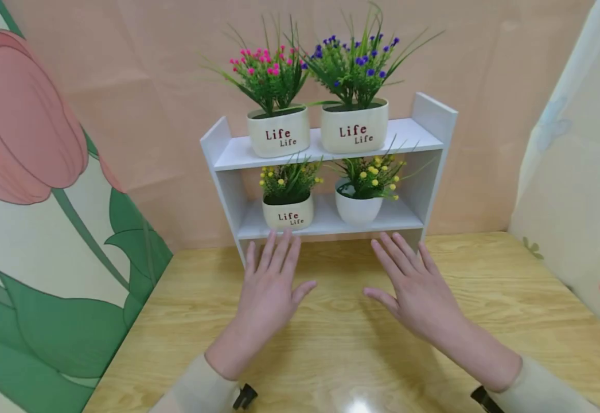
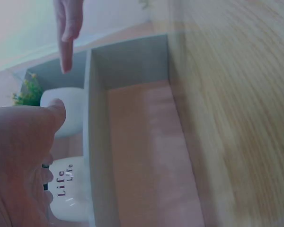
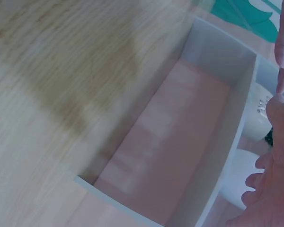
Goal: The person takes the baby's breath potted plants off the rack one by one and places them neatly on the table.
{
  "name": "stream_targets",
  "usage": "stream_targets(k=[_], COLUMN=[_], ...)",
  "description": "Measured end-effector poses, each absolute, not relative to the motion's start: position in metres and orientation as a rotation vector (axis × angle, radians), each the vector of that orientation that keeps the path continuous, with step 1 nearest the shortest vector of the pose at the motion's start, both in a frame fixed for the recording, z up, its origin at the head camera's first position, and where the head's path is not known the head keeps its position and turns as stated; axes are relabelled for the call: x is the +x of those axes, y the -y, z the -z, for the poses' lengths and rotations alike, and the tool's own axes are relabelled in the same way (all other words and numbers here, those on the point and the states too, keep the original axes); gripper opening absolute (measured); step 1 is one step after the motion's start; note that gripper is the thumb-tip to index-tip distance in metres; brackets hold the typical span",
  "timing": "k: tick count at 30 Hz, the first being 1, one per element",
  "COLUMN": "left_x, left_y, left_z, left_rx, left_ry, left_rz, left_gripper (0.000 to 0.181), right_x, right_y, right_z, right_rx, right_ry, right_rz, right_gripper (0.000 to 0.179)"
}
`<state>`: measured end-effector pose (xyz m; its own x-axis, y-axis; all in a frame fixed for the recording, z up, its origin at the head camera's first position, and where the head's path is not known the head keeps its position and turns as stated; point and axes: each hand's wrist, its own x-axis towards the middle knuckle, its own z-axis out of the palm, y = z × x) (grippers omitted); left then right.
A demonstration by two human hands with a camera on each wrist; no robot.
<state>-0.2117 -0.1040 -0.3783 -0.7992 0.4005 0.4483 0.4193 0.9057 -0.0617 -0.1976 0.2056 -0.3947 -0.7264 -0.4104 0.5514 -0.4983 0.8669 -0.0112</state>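
Observation:
Both hands hover over the table before a small white shelf (image 1: 331, 228), palms down and fingers straight, holding nothing. My left hand (image 1: 271, 292) is nearest the lower-left pot (image 1: 288, 214), white with "Life" lettering and yellow flowers. Nearest my right hand (image 1: 419, 292) is the plain round white pot (image 1: 359, 210), also with yellow flowers. On the upper board stand two larger "Life" pots: the pink-flowered pot (image 1: 279, 135) at left and the purple-flowered pot (image 1: 354, 129) at right. In the left wrist view, the left thumb (image 2: 57, 113) overlaps the round pot.
The shelf stands on a wooden table (image 1: 331, 344) at its back edge, against a pink cloth backdrop (image 1: 140, 143). A tulip-printed panel (image 1: 26, 132) borders the left side, and a pale wall (image 1: 579, 189) with printed flowers borders the right.

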Motion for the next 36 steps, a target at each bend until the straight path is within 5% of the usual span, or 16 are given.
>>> stream_targets(k=[36], left_x=[-0.208], left_y=[0.110], left_z=[0.335], left_rx=[-0.543], left_ry=[2.588], left_rz=[0.030], left_gripper=[0.093], right_x=[-0.187], right_y=[-0.194], right_z=[0.342], right_rx=[0.698], right_ry=[2.445], right_rz=[-0.157], right_gripper=[0.094])
